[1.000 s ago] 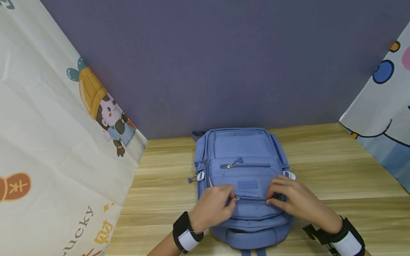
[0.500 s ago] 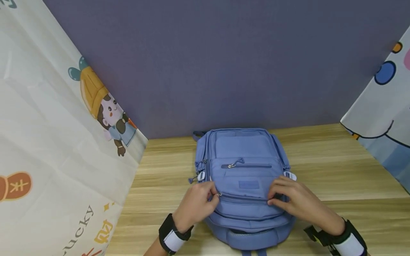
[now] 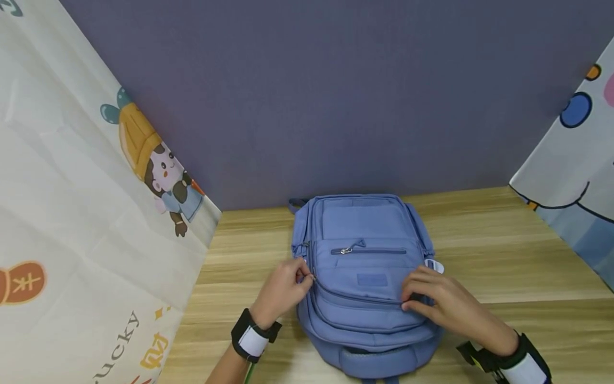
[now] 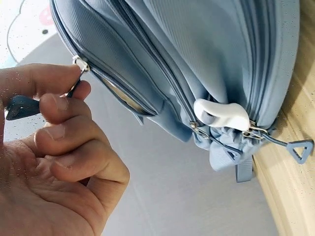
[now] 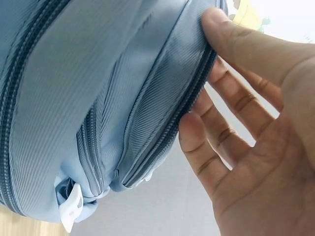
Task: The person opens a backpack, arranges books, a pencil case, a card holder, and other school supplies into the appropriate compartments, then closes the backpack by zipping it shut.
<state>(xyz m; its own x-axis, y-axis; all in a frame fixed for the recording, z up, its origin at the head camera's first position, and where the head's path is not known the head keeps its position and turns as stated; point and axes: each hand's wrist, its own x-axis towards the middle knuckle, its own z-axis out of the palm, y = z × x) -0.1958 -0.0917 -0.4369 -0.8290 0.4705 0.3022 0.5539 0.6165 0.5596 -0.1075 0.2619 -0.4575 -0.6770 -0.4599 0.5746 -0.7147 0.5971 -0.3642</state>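
A blue backpack (image 3: 362, 218) lies on the wooden table with its front pocket facing up. At the pocket's left edge, my left hand (image 3: 283, 288) pinches the zipper pull (image 4: 20, 107) between thumb and forefinger. The metal slider (image 4: 81, 64) shows just past the fingertips; between it and the zipper's end is a gap with pale lining. My right hand (image 3: 443, 298) grips the pocket's right side, thumb (image 5: 216, 19) on one side of the zipper (image 5: 194, 88) and fingers on the other. That stretch of zipper looks joined.
A shorter zipper (image 3: 369, 250) crosses the bag above the pocket. White clips (image 4: 224, 114) and other zipper pulls (image 4: 299, 150) hang at its sides. A grey-purple panel (image 3: 336, 96) stands behind the table (image 3: 244, 256), with printed sheets (image 3: 72, 186) on both sides.
My left hand has drawn the zipper pull leftward and slightly up, from the pocket's middle to its left edge. My right hand has stayed at the right side.
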